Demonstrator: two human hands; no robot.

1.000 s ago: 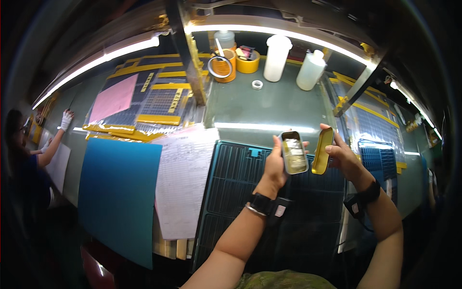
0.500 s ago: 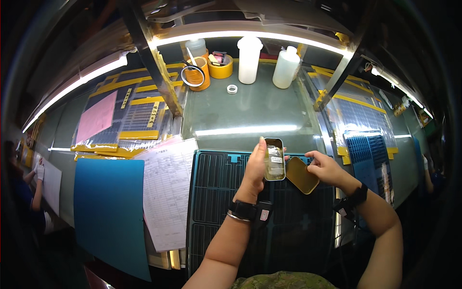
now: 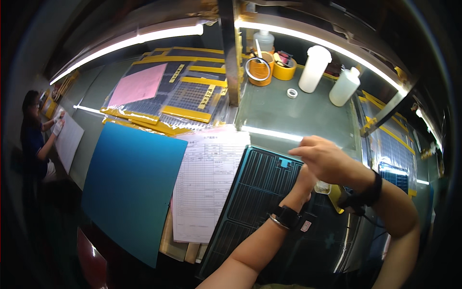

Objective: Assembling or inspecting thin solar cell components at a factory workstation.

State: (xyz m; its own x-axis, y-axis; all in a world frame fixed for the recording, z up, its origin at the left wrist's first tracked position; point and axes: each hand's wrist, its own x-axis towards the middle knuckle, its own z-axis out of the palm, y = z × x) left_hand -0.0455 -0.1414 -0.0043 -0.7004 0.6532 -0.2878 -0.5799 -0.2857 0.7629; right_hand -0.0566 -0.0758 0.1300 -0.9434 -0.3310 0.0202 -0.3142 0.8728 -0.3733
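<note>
- Right in the way, from here, is the person's right hand point(image 3: 329, 156), crossing over the left hand point(image 3: 305, 184) and covering most of what is there
- The right hand has its index finger stretched out to the left; its other fingers are partly hidden, so I cannot tell how far open it is or whether it has hold of anything
- The left hand shows mainly its wrist and thumb side; I cannot tell how its fingers stand or whether they grip the tin just beside them
- Black straps sit on both wrists, and the right one covers part of the gold-coloured lid point(image 3: 335, 198)
- Below these lies a black slotted panel with teal edges point(image 3: 260, 180), and left of it printed forms point(image 3: 204, 188) and a large blue sheet point(image 3: 132, 188)
- Farther back on the bench stand a white bottle point(image 3: 315, 70), a translucent squeeze bottle point(image 3: 345, 87), an orange tub point(image 3: 262, 71) and a small white tape roll point(image 3: 291, 93)
- At the far left a co-worker in white gloves point(image 3: 34, 137) has both hands at a pale board point(image 3: 70, 139)
- The small tin point(image 3: 322, 188) is over the panel, under the right hand, only a corner showing; its long axis I cannot tell
- The lid, just right of it, slants with its visible end down and to the right
</note>
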